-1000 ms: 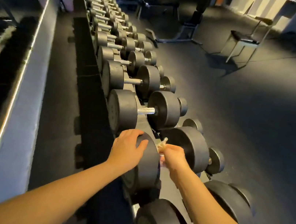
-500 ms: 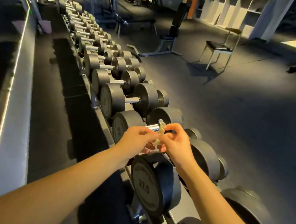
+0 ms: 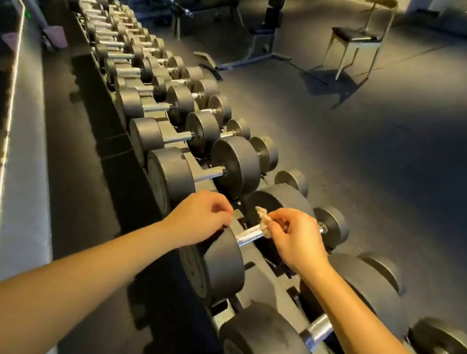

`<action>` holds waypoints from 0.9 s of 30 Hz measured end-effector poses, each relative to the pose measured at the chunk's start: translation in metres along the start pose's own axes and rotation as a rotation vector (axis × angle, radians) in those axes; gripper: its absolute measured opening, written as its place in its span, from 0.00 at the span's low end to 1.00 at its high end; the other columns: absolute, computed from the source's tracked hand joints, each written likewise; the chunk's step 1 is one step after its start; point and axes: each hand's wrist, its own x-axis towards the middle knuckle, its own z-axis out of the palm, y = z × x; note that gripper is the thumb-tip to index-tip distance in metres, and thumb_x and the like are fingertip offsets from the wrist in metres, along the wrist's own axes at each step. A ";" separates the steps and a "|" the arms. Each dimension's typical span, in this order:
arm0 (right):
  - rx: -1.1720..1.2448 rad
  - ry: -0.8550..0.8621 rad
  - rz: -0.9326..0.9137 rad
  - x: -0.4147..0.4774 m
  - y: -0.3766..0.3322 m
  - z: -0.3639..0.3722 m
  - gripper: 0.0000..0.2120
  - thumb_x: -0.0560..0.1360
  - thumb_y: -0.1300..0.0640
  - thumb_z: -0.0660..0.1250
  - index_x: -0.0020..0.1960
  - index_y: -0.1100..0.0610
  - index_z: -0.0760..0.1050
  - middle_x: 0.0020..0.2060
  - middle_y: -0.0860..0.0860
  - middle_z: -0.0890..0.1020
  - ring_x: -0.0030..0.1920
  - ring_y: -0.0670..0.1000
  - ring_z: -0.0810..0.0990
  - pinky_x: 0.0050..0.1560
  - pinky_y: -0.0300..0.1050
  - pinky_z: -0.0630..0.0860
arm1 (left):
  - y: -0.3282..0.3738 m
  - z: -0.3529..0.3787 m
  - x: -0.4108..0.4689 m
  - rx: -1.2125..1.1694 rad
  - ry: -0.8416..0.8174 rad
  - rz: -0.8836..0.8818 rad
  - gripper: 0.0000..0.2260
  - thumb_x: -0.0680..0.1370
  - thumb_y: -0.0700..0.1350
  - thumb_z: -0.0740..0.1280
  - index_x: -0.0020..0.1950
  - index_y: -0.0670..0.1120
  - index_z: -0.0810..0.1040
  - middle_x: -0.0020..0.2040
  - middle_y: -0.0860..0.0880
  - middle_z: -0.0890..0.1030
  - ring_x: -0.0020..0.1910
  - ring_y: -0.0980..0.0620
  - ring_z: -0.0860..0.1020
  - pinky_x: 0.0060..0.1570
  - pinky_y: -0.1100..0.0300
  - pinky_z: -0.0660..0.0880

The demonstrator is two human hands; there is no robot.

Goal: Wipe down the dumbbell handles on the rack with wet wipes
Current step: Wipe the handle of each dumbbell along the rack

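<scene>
Chrome glints on the handle (image 3: pixel 250 235) of a big black dumbbell (image 3: pixel 224 262) that lies on the top tier of the rack (image 3: pixel 260 282), toward its near end, with one heavier dumbbell nearer still and a long row of smaller ones running off to the far end. The person's right hand (image 3: pixel 296 242) is closed in a pinch on a crumpled pale wet wipe (image 3: pixel 263 221), which sits bunched on the bar about halfway along, so that bare metal shows between it and the wall-side head. The left hand (image 3: pixel 199 217) is on the top rim of that wall-side head, fingers curled down over its edge and knuckles up; how firm the hold is I cannot tell. Both forearms reach out bare over the rack's near end. Beyond the rack's outer edge the dark rubber floor (image 3: pixel 378 174) stretches to a chair (image 3: pixel 356 37) that stands well apart in a patch of light.
</scene>
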 end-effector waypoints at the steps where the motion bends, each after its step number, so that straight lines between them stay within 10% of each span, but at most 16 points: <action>1: 0.005 -0.009 0.038 0.011 0.008 0.004 0.06 0.81 0.55 0.68 0.53 0.48 0.85 0.44 0.45 0.83 0.44 0.46 0.80 0.49 0.47 0.81 | -0.008 -0.003 0.010 0.146 0.071 0.024 0.05 0.82 0.46 0.68 0.51 0.54 0.83 0.46 0.55 0.84 0.47 0.55 0.82 0.51 0.59 0.77; 12: -0.067 -0.473 -0.322 0.036 0.036 0.092 0.12 0.83 0.52 0.61 0.54 0.52 0.84 0.45 0.48 0.75 0.45 0.51 0.76 0.45 0.54 0.76 | -0.046 0.027 0.047 0.043 0.245 -0.135 0.08 0.82 0.48 0.66 0.51 0.52 0.84 0.50 0.58 0.83 0.53 0.56 0.78 0.58 0.52 0.75; 20: -0.529 -0.336 -0.449 0.066 0.050 0.064 0.11 0.77 0.49 0.68 0.56 0.51 0.82 0.51 0.50 0.77 0.53 0.52 0.72 0.51 0.46 0.71 | -0.037 0.025 0.045 0.081 0.214 -0.122 0.08 0.83 0.46 0.63 0.49 0.53 0.82 0.49 0.59 0.81 0.54 0.58 0.75 0.50 0.60 0.68; 27: -0.196 -0.517 -0.498 0.069 0.047 0.082 0.10 0.82 0.51 0.63 0.53 0.51 0.83 0.47 0.47 0.80 0.51 0.49 0.75 0.60 0.48 0.71 | -0.040 0.025 0.046 0.112 0.218 -0.117 0.08 0.82 0.46 0.63 0.49 0.53 0.82 0.48 0.59 0.80 0.53 0.58 0.76 0.49 0.65 0.69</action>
